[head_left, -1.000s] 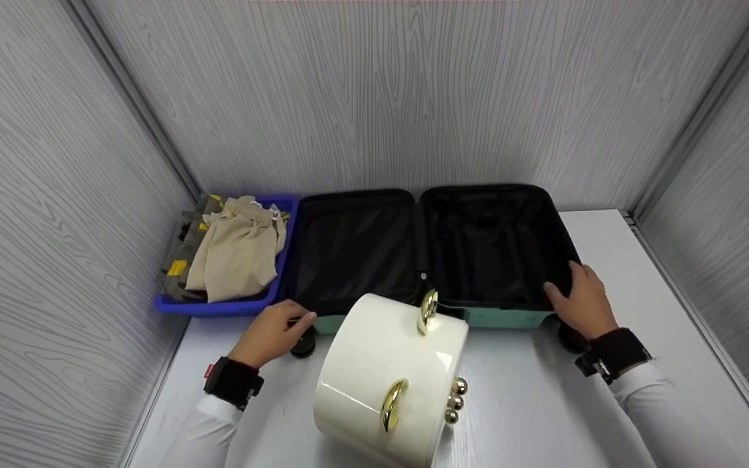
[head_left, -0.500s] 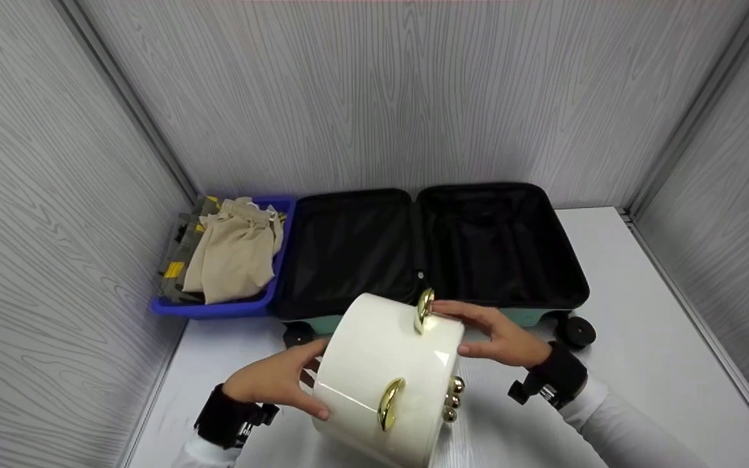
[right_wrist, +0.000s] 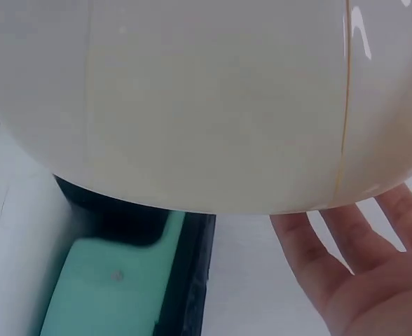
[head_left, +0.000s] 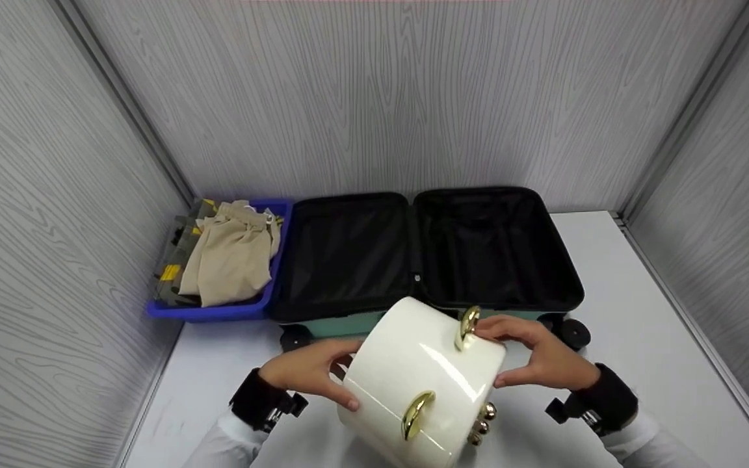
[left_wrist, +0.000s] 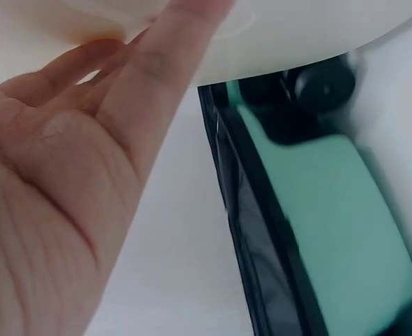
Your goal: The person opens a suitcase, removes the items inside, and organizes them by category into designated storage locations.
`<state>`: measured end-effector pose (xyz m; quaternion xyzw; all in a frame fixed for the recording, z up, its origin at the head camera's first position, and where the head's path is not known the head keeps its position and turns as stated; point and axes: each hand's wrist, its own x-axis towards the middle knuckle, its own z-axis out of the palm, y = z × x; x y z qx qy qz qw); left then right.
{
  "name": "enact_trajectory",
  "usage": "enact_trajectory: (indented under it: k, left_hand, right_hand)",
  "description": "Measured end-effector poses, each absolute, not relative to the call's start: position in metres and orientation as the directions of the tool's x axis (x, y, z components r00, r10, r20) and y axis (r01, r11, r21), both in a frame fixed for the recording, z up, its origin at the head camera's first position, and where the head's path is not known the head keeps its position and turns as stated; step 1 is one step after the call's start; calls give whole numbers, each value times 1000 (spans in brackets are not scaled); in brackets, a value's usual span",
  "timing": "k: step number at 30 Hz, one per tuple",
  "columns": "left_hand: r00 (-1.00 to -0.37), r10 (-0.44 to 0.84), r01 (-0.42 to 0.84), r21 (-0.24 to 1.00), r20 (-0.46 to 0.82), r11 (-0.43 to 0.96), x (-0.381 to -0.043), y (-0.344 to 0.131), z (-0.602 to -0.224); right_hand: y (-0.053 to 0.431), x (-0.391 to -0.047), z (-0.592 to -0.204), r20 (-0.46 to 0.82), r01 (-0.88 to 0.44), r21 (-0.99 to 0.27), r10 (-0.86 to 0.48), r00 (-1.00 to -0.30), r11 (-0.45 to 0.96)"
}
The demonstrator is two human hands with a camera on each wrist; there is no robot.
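A glossy white drum-shaped container (head_left: pixel 423 370) with gold handles and several gold balls on its right side is tilted in front of the suitcase. My left hand (head_left: pixel 316 374) grips its left side, thumb on the near face and fingers behind. My right hand (head_left: pixel 543 357) holds its right side, fingertips by the upper gold handle (head_left: pixel 469 325) and thumb at the edge. In the left wrist view my left hand (left_wrist: pixel 80 140) presses up against the white wall. Fingers of my right hand (right_wrist: pixel 374 266) reach behind the container in the right wrist view.
An open suitcase (head_left: pixel 342 325) with black lining and a mint green shell lies behind the container, its wheels (head_left: pixel 573 333) facing me. Left of it stands a blue basket (head_left: pixel 218 314) with beige shorts (head_left: pixel 231 260) and grey-yellow cloth. Grey wood-grain walls (head_left: pixel 374 97) enclose the white table (head_left: pixel 599 260).
Both hands have left the suitcase's front corners and come to the container's sides. Within the last half second, the container has shifted right with my hands.
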<state>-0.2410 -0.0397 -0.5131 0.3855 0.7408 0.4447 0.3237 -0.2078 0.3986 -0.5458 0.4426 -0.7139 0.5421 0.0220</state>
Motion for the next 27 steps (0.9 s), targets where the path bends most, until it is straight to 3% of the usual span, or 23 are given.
enact_trajectory:
  k: [4, 9, 15, 19, 23, 27]
  left_hand:
    - [-441, 891, 297, 919, -107, 258, -249, -18, -517]
    - [-395, 916, 321, 922, -75, 214, -255, 9, -524]
    - [-365, 929, 343, 920, -53, 188, -262, 43, -534]
    - [-353, 935, 288, 945, -47, 156, -267, 65, -540]
    - [-383, 923, 238, 962, -38, 138, -270, 83, -543]
    - [-456, 890, 353, 921, 15, 165, -272, 94, -543]
  right_hand:
    - [419, -190, -547, 557, -695, -717, -553, -619, 55]
    - [443, -164, -546, 505, -629, -766, -484, -714, 129]
    - [469, -146, -548, 402, -548, -811, -486, -776, 205]
    - [478, -139, -552, 370, -498, -860, -532, -762, 115]
    - [484, -133, -556, 391, -471, -882, -543, -743, 10]
    - [488, -122, -558, 349, -396, -918, -455, -819, 8]
